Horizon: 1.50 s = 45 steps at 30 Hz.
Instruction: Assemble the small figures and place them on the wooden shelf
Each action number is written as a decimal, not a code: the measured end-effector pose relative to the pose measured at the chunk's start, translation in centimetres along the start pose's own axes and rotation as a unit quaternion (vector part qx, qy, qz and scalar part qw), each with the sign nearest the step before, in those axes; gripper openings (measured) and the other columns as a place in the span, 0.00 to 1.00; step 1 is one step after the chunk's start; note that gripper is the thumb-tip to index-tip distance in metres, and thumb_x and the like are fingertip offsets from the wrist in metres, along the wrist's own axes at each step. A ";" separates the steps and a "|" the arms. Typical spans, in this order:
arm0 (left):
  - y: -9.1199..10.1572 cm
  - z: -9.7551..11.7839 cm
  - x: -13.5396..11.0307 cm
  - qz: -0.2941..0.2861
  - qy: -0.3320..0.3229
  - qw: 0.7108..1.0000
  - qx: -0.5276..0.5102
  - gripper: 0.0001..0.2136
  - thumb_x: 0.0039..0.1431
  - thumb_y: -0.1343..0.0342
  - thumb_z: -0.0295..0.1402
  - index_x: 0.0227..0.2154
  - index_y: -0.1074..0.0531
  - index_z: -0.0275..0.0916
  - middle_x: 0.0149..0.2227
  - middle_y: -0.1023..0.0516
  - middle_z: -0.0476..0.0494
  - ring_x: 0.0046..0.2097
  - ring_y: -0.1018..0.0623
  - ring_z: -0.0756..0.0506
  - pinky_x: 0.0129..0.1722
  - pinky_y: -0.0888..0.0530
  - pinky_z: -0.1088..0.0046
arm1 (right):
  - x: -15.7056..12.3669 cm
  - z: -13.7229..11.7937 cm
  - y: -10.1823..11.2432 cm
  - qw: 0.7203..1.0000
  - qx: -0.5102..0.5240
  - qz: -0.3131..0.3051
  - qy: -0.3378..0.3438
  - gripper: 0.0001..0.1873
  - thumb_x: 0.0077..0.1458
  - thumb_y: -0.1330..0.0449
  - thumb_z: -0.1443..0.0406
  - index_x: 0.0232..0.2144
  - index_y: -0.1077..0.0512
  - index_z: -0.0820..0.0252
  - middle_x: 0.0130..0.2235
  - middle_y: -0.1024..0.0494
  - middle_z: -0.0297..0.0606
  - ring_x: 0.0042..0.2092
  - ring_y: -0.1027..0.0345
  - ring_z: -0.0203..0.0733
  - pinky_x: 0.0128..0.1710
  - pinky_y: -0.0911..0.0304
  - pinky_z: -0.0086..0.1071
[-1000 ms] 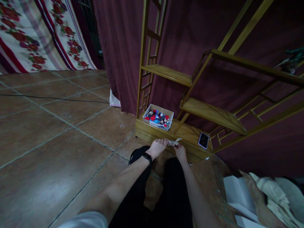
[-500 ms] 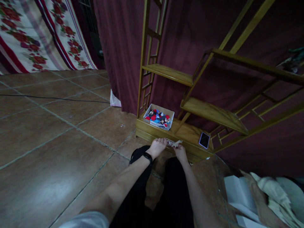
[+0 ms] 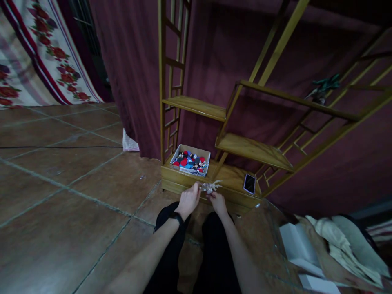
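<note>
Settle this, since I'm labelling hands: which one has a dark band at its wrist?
The left hand, the one nearer the floral cloth: a black band sits just behind it. The right hand has none.

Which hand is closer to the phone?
Right. The right hand is left of the phone in the picture and slightly lower; the left hand is farther left.

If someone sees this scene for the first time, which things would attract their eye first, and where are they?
Probably the open box of small red, blue and black pieces, at the left end of the low base of the wooden stand. Next, perhaps, the small pale item between the left hand and right hand, in front of that base. The flowered cloth at upper left also stands out.
</note>
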<state>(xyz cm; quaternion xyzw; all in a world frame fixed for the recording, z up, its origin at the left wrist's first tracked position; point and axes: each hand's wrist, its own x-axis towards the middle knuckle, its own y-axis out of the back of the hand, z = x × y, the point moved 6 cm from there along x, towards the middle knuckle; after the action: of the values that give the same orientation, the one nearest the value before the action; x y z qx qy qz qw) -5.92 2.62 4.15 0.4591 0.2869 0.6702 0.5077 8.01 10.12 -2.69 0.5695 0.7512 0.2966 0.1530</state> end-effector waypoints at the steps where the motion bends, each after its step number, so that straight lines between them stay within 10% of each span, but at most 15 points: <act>1: -0.1 0.1 0.0 0.001 -0.004 1.000 -0.013 0.13 0.60 0.61 0.35 0.46 0.42 0.39 0.37 0.27 0.42 0.37 0.26 0.47 0.33 0.34 0.76 | 0.0 -0.1 -0.1 1.000 0.014 0.001 0.001 0.11 0.46 0.46 0.61 0.29 0.26 0.56 0.27 0.23 0.33 0.31 0.30 0.39 0.32 0.38 0.29; 21: -3.9 -3.9 1.2 -0.013 0.138 0.959 -0.247 0.07 0.51 0.48 0.32 0.31 0.28 0.37 0.29 0.24 0.45 0.32 0.27 0.49 0.32 0.35 0.76 | -1.0 -2.3 -0.9 0.972 0.232 -0.040 -0.024 0.19 0.45 0.44 0.54 0.36 0.27 0.59 0.29 0.23 0.37 0.28 0.31 0.38 0.27 0.35 0.30; 32: -5.4 -4.9 1.5 0.017 0.218 0.853 -0.473 0.09 0.45 0.46 0.36 0.22 0.31 0.34 0.18 0.31 0.50 0.20 0.35 0.54 0.21 0.38 0.79 | -2.2 -3.0 -0.2 0.970 0.232 -0.073 0.004 0.22 0.49 0.49 0.51 0.30 0.26 0.61 0.26 0.24 0.39 0.28 0.31 0.37 0.29 0.36 0.29; 36: -5.3 -3.7 1.6 -0.046 0.215 0.818 -0.531 0.12 0.42 0.43 0.40 0.21 0.31 0.33 0.18 0.31 0.49 0.19 0.37 0.55 0.20 0.41 0.80 | -1.9 -2.5 1.0 0.984 0.175 0.014 -0.004 0.17 0.48 0.48 0.53 0.31 0.27 0.57 0.28 0.24 0.36 0.30 0.31 0.38 0.31 0.35 0.31; 45: -6.4 -3.1 1.6 -0.124 0.215 0.778 -0.578 0.15 0.40 0.41 0.43 0.20 0.32 0.34 0.17 0.34 0.51 0.19 0.37 0.56 0.19 0.42 0.80 | -1.9 -4.3 0.6 0.989 0.131 -0.010 0.072 0.11 0.48 0.45 0.58 0.33 0.27 0.53 0.34 0.24 0.34 0.36 0.31 0.39 0.38 0.38 0.31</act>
<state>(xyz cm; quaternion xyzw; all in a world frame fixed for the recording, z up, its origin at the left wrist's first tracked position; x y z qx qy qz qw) -6.14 6.37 -2.01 -0.1159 0.0016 0.7226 0.6815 6.60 7.24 0.85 0.5543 0.7981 0.2348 0.0252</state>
